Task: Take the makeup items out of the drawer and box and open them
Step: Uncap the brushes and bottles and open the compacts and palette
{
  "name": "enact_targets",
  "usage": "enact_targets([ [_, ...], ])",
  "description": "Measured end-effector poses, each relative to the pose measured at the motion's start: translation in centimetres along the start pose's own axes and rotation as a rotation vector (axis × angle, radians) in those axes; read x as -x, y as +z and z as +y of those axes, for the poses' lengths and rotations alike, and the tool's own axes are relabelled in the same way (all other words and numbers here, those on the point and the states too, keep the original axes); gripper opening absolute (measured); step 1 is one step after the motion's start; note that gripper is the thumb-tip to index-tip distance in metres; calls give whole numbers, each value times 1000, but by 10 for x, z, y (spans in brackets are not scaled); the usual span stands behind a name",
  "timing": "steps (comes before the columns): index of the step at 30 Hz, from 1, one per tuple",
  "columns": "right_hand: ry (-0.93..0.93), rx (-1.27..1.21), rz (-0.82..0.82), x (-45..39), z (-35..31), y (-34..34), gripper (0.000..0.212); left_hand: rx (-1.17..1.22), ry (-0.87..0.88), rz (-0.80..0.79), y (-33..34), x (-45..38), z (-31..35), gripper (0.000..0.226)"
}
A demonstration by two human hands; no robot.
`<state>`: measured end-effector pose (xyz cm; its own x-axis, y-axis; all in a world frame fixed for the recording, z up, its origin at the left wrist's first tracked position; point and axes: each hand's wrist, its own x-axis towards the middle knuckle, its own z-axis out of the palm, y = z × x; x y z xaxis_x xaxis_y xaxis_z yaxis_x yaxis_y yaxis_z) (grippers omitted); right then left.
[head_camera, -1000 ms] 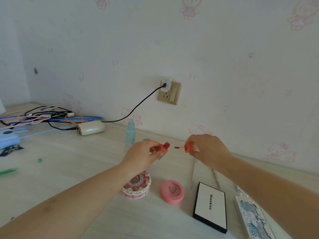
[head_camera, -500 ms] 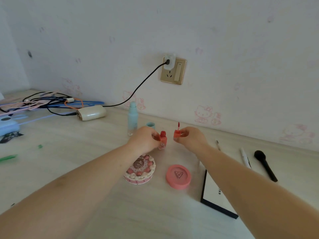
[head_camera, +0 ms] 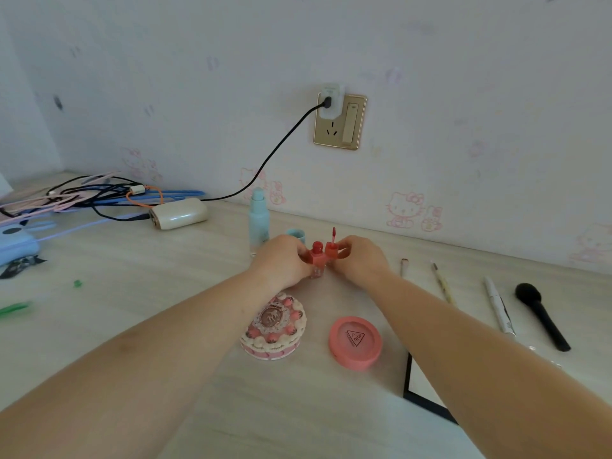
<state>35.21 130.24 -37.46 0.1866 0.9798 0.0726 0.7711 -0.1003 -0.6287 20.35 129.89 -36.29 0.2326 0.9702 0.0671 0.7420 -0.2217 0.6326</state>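
The lip gloss bottle (head_camera: 317,261) was pinched upright on the desk (head_camera: 165,293) by the left hand (head_camera: 281,260); its wand cap (head_camera: 331,248) was pinched alongside by the right hand (head_camera: 359,260). Light, slippery, tippable: best gripped low.

Both forearms are bare to the frame's edge, with no sleeves, and the left hand (head_camera: 281,260) and right hand (head_camera: 359,261) carry no visible rings, bracelets or watch.
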Motion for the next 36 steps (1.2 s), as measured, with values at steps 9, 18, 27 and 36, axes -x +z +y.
enact_targets([
  [9, 32, -14, 26, 17, 22, -55, 55, -190, 24, 54, -26, 24, 3, 18],
  [18, -239, 518, -10, 42, 74, -104, 40, 10, 268, -68, -19, 58, 47, 17],
  [27, -713, 1082, -188, 39, 63, -88, 24, -399, 269, -243, 38, 29, 84, 35],
  [36, -928, 993, 54, 21, 73, -78, 12, -643, 372, -57, 59, 6, 78, 23],
])
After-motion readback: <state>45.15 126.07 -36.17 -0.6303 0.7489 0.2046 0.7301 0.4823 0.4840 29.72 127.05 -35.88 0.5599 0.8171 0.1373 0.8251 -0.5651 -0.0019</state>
